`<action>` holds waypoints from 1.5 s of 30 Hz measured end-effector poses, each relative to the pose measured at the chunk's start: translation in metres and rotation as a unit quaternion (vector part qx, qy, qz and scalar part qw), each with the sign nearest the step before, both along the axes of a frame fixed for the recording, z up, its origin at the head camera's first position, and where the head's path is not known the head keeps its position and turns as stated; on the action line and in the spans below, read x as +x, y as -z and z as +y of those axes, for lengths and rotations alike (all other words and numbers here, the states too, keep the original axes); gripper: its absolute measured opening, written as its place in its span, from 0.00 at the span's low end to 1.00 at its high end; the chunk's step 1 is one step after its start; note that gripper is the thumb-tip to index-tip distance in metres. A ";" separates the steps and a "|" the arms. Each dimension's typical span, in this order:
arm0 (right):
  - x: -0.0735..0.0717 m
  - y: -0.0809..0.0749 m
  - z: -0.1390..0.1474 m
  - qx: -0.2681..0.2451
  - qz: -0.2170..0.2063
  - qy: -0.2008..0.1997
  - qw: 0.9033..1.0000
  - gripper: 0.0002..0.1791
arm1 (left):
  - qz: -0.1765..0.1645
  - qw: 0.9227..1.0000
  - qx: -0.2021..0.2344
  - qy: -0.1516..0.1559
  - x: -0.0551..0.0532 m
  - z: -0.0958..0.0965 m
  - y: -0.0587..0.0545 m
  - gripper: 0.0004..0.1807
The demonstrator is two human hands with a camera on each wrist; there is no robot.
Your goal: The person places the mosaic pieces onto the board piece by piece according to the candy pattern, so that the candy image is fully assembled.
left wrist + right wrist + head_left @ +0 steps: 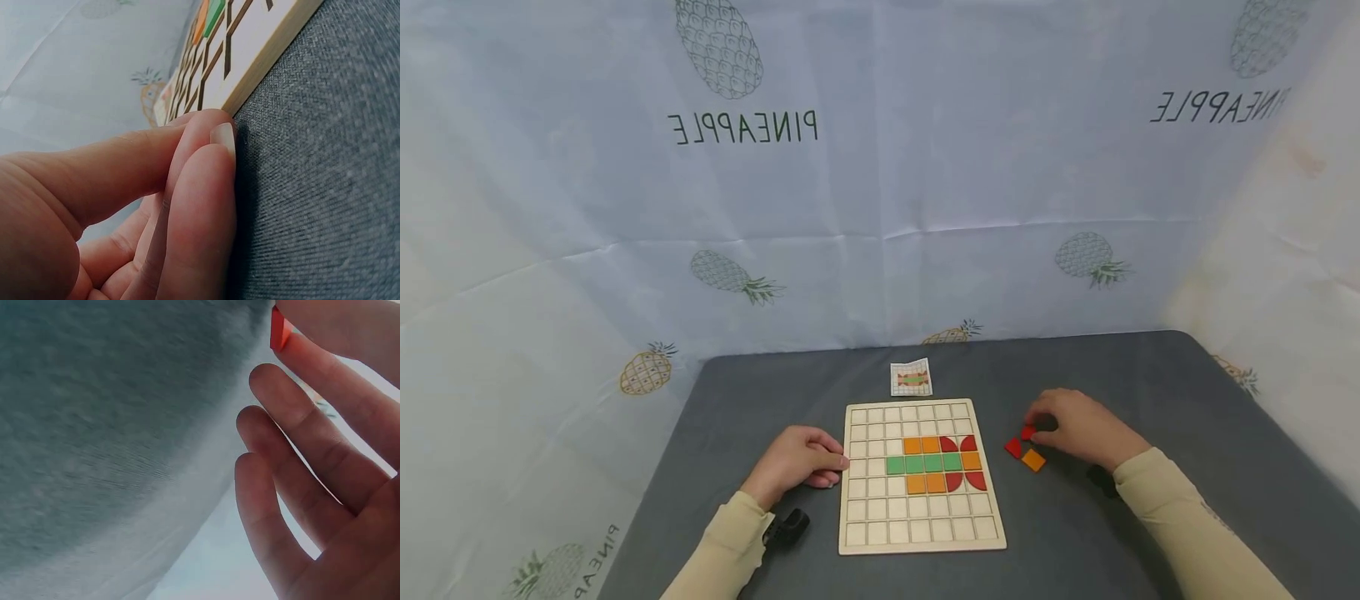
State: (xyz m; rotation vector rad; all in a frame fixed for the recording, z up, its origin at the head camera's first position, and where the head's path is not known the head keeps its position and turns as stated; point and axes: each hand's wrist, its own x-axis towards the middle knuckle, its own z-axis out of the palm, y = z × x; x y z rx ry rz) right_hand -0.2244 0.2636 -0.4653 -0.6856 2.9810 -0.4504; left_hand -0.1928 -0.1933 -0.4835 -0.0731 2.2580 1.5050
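Observation:
My left hand is at the left edge of a wooden grid board, its thumb over the rim and its curled fingers against the side in the left wrist view. Green squares form a row on the board. Orange squares and red quarter-circle tiles lie above and below that row. To the right of the board, my right hand pinches a small red tile between thumb and index finger. The other fingers are spread apart in the right wrist view.
Beside the right hand, another red tile and an orange square tile lie on the dark grey table. Behind the board is a small pattern card with a coloured grid. A pineapple-print curtain hangs around the table.

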 end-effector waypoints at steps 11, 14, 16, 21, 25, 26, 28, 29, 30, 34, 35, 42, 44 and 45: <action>-0.006 -0.007 -0.061 -0.036 -0.021 0.028 0.999 0.06 | 0.008 1.000 0.001 0.003 -0.002 0.002 -0.002 0.19; -0.007 -0.009 -0.087 -0.051 -0.023 0.030 0.998 0.08 | 0.009 1.000 0.000 0.004 -0.003 0.003 -0.002 0.19; -0.006 -0.011 -0.104 -0.064 -0.033 0.032 0.997 0.08 | 0.010 1.000 0.001 0.006 -0.003 0.003 -0.003 0.19; -0.002 -0.015 -0.140 -0.090 -0.043 0.025 0.995 0.07 | 0.008 1.000 0.005 0.010 -0.003 0.005 -0.001 0.19; 0.001 -0.014 -0.160 -0.104 -0.026 -0.006 0.994 0.05 | 0.009 1.000 0.007 0.008 -0.003 0.005 0.001 0.19; 0.002 -0.014 -0.164 -0.107 -0.023 -0.011 0.994 0.05 | 0.010 1.000 0.008 0.008 -0.003 0.005 0.001 0.19; 0.003 -0.012 -0.170 -0.107 -0.020 -0.022 0.994 0.04 | 0.010 1.000 0.006 0.007 -0.003 0.005 0.001 0.18; 0.003 -0.011 -0.173 -0.104 -0.019 -0.026 0.994 0.04 | 0.010 1.000 0.005 0.007 -0.003 0.005 0.001 0.18; 0.004 -0.009 -0.175 -0.099 -0.015 -0.031 0.994 0.04 | 0.009 1.000 0.004 0.007 -0.003 0.005 0.001 0.18; 0.005 -0.005 -0.182 -0.080 0.004 -0.045 0.996 0.05 | 0.005 1.000 0.001 0.005 -0.004 0.004 -0.001 0.18; 0.005 -0.005 -0.183 -0.077 0.010 -0.047 0.996 0.06 | 0.005 1.000 0.001 0.003 -0.004 0.003 -0.001 0.18; 0.005 -0.006 -0.188 -0.056 0.021 -0.056 0.997 0.07 | 0.009 1.000 0.004 -0.004 -0.004 0.001 -0.002 0.18; 0.005 -0.005 -0.189 -0.048 0.021 -0.059 0.997 0.07 | 0.008 1.000 0.005 -0.003 -0.003 0.001 0.000 0.18; 0.005 -0.005 -0.189 -0.044 0.021 -0.061 0.997 0.08 | 0.008 1.000 0.005 -0.004 -0.002 0.001 0.001 0.18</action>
